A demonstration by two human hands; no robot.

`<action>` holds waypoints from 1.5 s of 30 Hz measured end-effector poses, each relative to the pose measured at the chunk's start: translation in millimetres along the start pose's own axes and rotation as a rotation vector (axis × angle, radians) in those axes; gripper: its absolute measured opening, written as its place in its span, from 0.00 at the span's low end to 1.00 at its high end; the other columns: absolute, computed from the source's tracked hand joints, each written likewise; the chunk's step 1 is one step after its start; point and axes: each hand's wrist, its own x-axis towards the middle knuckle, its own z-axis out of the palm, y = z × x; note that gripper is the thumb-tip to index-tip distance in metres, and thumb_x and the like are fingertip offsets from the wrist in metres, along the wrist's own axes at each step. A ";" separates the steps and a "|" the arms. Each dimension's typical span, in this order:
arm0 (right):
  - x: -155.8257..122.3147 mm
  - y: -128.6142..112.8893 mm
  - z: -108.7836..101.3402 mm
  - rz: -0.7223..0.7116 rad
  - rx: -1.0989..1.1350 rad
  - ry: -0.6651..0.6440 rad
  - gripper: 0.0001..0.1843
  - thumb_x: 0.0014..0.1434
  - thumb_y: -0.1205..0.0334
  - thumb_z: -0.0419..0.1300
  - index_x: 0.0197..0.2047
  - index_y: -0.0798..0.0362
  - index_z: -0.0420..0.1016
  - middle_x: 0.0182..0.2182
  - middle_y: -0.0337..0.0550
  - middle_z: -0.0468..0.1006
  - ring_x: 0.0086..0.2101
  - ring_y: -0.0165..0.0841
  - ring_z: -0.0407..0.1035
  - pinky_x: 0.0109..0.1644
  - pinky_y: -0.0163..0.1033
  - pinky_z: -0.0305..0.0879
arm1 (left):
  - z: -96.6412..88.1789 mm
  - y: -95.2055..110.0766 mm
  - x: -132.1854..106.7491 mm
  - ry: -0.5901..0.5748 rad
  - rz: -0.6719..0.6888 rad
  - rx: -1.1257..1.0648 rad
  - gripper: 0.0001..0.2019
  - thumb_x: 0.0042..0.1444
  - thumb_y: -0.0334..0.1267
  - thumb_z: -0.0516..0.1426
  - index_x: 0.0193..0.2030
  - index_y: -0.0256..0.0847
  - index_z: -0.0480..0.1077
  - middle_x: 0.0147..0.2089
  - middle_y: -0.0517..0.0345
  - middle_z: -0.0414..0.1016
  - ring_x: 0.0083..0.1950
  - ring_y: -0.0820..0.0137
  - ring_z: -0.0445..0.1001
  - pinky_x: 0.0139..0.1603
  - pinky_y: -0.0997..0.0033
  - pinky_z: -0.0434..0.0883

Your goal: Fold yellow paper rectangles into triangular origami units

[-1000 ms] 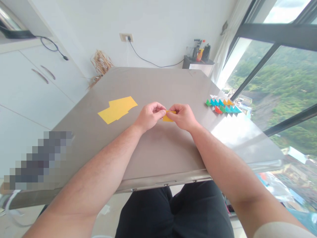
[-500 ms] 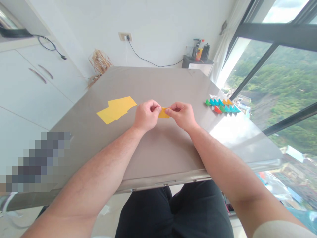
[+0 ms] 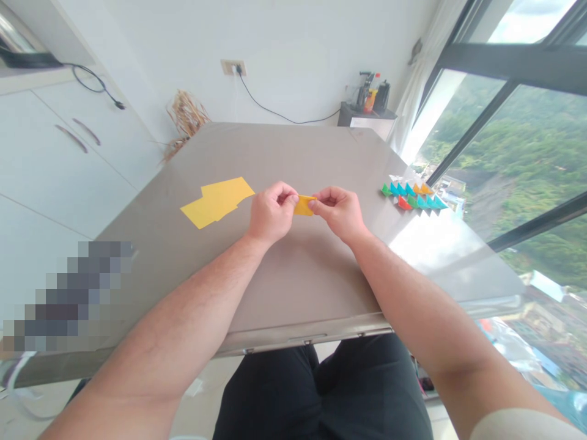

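Head view: the left hand (image 3: pixel 271 215) and the right hand (image 3: pixel 343 215) each pinch one end of a small yellow paper piece (image 3: pixel 303 206), held over the table (image 3: pixel 302 275) (yellow sheets (image 3: pixel 217 201) lie left of the left hand).

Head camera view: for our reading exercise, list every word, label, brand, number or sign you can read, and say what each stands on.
No readable text anywhere.
Yellow paper in both hands: no writing visible.
Yellow sheets: no writing visible.
Folded paper shapes: too small to tell.
Red-capped bottle: any label is too small and blurred.
Pixelated object: any text is obscured.
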 end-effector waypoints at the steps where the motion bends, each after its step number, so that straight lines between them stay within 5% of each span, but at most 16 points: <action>1: 0.1 1.0 0.0 -0.003 0.007 0.001 0.12 0.50 0.53 0.69 0.32 0.52 0.77 0.28 0.39 0.79 0.29 0.31 0.71 0.34 0.38 0.66 | 0.0 0.0 -0.2 0.007 -0.001 0.003 0.04 0.55 0.38 0.58 0.32 0.43 0.72 0.29 0.61 0.76 0.30 0.71 0.70 0.35 0.69 0.68; 24: -4.0 -7.2 6.6 0.034 0.199 0.061 0.12 0.49 0.54 0.69 0.30 0.51 0.72 0.29 0.39 0.77 0.32 0.31 0.72 0.38 0.40 0.70 | 3.9 3.0 -5.0 0.046 -0.048 -0.062 0.05 0.56 0.39 0.58 0.32 0.43 0.72 0.29 0.61 0.76 0.31 0.70 0.72 0.35 0.70 0.70; 34: -6.6 -3.8 3.9 -0.254 -0.171 0.109 0.06 0.56 0.62 0.62 0.38 0.48 0.78 0.34 0.38 0.81 0.36 0.33 0.75 0.47 0.42 0.73 | -1.7 3.6 -3.4 0.135 0.030 0.053 0.04 0.57 0.37 0.58 0.32 0.43 0.73 0.32 0.59 0.79 0.34 0.69 0.75 0.38 0.70 0.72; 45: -6.9 2.4 -1.6 -0.479 -0.559 0.111 0.15 0.67 0.60 0.54 0.41 0.46 0.84 0.42 0.44 0.84 0.39 0.35 0.75 0.43 0.39 0.68 | -0.6 8.4 -3.9 0.125 -0.027 0.064 0.05 0.55 0.36 0.58 0.29 0.42 0.72 0.27 0.60 0.77 0.30 0.69 0.72 0.37 0.69 0.71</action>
